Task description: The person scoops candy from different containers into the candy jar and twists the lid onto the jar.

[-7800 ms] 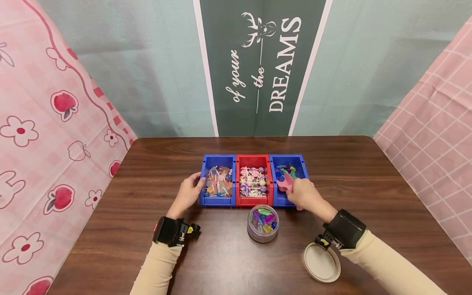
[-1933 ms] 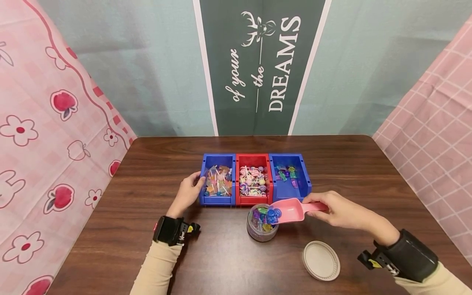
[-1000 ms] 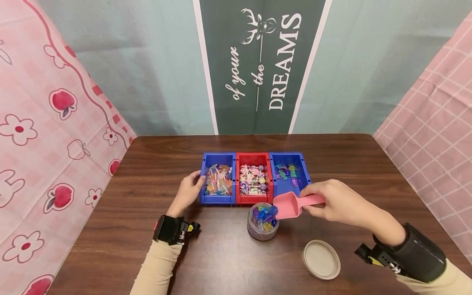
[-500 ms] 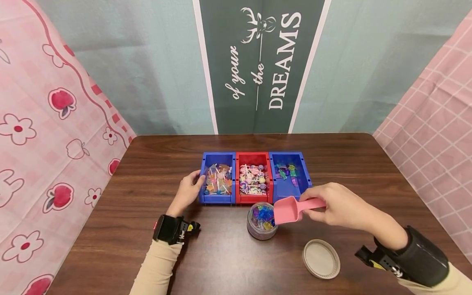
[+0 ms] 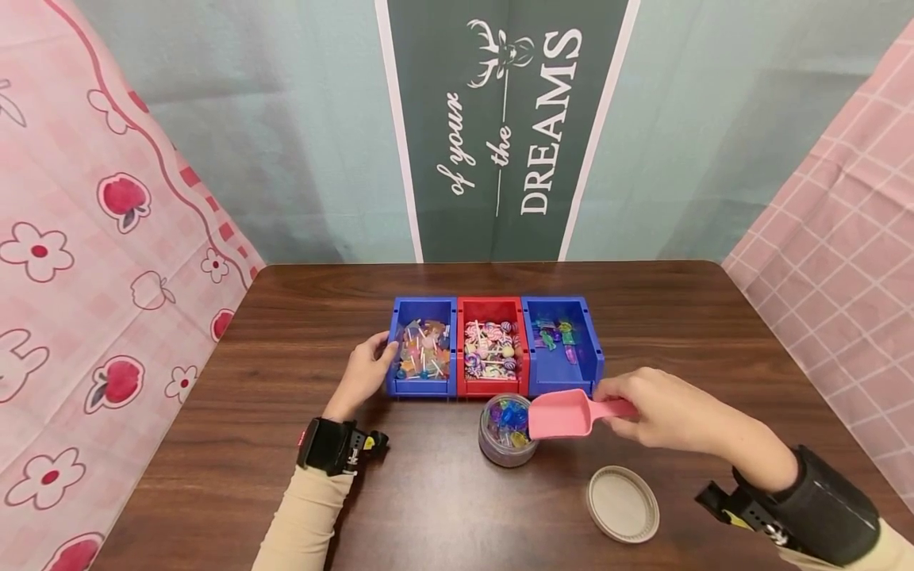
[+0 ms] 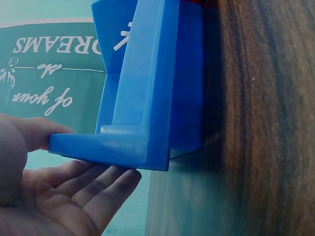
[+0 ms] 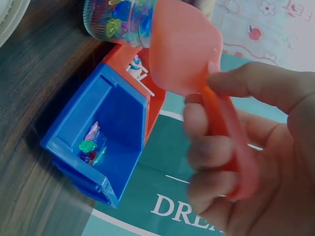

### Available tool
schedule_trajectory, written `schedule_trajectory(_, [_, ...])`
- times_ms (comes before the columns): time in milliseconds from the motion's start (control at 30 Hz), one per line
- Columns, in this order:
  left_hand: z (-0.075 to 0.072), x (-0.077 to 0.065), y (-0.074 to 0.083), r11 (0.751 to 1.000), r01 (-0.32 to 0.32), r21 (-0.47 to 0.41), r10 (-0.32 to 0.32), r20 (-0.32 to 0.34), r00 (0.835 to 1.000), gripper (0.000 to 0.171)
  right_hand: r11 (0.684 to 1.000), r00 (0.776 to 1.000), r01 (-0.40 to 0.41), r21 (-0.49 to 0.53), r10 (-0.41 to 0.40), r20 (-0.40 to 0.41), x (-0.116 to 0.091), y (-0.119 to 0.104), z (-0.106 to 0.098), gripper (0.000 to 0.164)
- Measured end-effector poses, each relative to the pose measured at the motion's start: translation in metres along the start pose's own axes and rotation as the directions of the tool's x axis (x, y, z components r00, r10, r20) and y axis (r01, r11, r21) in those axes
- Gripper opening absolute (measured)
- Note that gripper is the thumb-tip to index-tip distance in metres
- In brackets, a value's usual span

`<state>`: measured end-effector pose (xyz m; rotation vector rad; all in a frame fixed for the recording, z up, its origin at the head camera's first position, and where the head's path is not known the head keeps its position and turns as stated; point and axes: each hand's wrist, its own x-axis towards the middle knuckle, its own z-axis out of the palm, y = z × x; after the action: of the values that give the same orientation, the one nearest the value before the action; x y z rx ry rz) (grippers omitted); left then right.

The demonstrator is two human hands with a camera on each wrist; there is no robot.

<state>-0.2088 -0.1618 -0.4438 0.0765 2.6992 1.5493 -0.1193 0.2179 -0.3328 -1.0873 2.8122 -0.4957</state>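
My right hand (image 5: 664,408) grips a pink scoop (image 5: 559,414) by its handle. The scoop has nothing in it, and its front edge is at the right rim of a clear round jar (image 5: 505,454) of colourful candy-like pieces. In the right wrist view, the fingers curl round the scoop's handle (image 7: 229,142). My left hand (image 5: 364,374) holds the side wall of the left blue bin (image 5: 421,387), thumb on one side and fingers on the other, as the left wrist view shows. That bin contains small lollipop-like pieces.
A red bin (image 5: 493,387) of mini lollipops stands between the left bin and the right blue bin (image 5: 560,371), which holds a few shiny pieces. A pale round lid (image 5: 623,504) lies on the wooden table (image 5: 428,507), right of the jar.
The scoop went from the right blue bin to the jar with blue pieces, which dropped into the jar. The scoop is now bare and slightly lower. My left hand has stayed put.
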Motion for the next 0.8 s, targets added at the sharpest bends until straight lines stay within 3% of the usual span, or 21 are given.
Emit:
schedule_trajectory(267, [0.0,0.0,0.002,1.0,0.014,0.0,-0.014,-0.001,1.0,0.044,0.999,0.997,0.037,0.02,-0.038,0.063,-0.004,0.003,0.01,0.012])
schedule_trajectory(467, [0.0,-0.001,0.003,1.0,0.016,0.0,-0.016,0.006,1.0,0.044,0.996,0.997,0.078,0.033,-0.078,0.004,-0.008,0.006,0.008,0.01])
schedule_trajectory(667, [0.0,-0.001,0.002,1.0,0.011,0.005,-0.011,0.01,1.0,0.045,0.991,0.986,0.133,-0.019,-0.134,-0.102,-0.007,0.012,0.005,0.011])
schedule_trajectory(800, [-0.001,-0.001,0.003,1.0,0.016,0.0,-0.016,0.012,1.0,0.045,0.996,0.992,0.081,-0.022,-0.082,-0.099,-0.003,0.018,-0.001,0.008])
